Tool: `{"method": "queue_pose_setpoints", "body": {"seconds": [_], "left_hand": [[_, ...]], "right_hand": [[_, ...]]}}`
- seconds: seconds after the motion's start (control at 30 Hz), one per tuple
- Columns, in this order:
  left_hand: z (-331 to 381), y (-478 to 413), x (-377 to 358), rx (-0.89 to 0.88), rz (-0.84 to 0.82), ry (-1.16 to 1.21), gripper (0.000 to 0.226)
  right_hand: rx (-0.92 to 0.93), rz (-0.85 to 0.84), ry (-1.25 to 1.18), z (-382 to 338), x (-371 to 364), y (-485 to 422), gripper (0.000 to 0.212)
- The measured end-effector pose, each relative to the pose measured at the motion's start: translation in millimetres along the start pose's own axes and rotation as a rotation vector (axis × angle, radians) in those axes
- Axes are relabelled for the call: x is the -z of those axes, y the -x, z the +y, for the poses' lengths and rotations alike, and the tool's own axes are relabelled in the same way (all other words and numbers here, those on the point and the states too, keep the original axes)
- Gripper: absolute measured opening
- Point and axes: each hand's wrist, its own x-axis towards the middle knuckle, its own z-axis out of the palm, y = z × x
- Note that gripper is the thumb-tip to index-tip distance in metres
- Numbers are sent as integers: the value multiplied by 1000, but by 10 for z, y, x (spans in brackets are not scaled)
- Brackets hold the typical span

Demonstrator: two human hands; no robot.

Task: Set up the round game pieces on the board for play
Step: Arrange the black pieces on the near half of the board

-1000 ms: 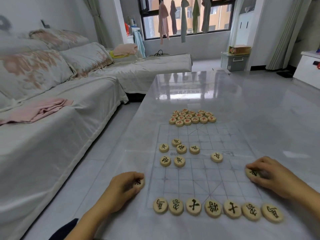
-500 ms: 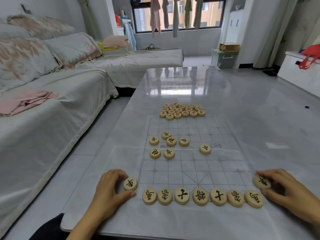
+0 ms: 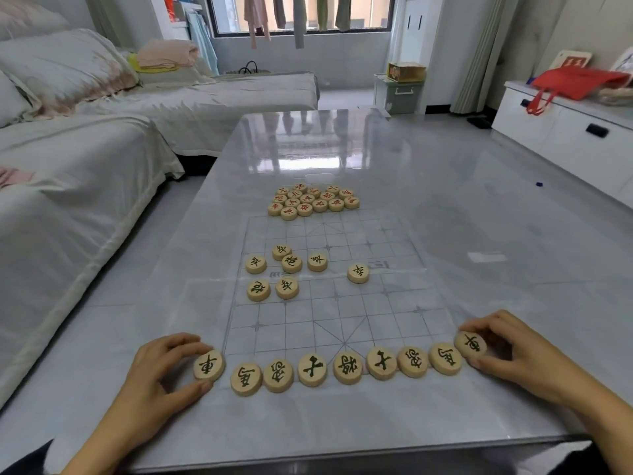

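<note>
L hand (image 3: 161, 375): forearm enters from lower-left corner, runs diag. up-right; palm down, wrist low on table (image 3: 479, 234). Fingers curled narrow, index on the upper edge and thumb on the lower edge of a disc, pinching it. L disc (image 3: 209, 365) sits lower left of centre, at the near-left corner of board (image 3: 342, 303), just beside the first disc of the row (image 3: 347, 367). Round, so no long axis; flat face up, black glyph showing, its main stroke leaning toward upper right. R hand (image 3: 510, 351): forearm enters from lower-right corner, diag. up-left; palm down, knuckles arched. Index on the upper edge, thumb at the lower-right edge, narrow pinch on R disc (image 3: 470, 344). R disc at the near-right corner of board, touching the last row disc; face up, black glyph skewed. Cannot tell if it lies fully flat or is raised at one edge. Row: 7 discs, black glyphs up, along the near board edge btwn the two held discs, axis left-right, rising slightly toward frame right. Mid-board, left of centre: 7 loose black discs (image 3: 287, 287), one apart to the right. Red pile (image 3: 313, 200) packed beyond the far board edge, upper centre. Sofa (image 3: 68, 200) fills frame left.
</note>
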Motion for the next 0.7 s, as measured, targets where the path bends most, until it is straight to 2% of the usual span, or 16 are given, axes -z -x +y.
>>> {"method": "queue_pose_setpoints", "body": {"seconds": [0.1, 0.2, 0.3, 0.47, 0.7], "left_hand": [[-13, 18, 5, 14, -36, 27, 35], [-35, 57, -17, 6, -55, 23, 54], [4, 92, -28, -6, -22, 41, 41], [32, 95, -43, -18, 9, 1, 54], [5, 110, -44, -47, 0, 9, 47]], "right_hand": [[-13, 31, -2, 10, 1, 8, 34], [-5, 33, -4, 38, 15, 11, 33], [9, 2, -22, 75, 39, -4, 33], [39, 25, 12, 124, 31, -38, 46], [78, 39, 33, 196, 20, -58, 46]]}}
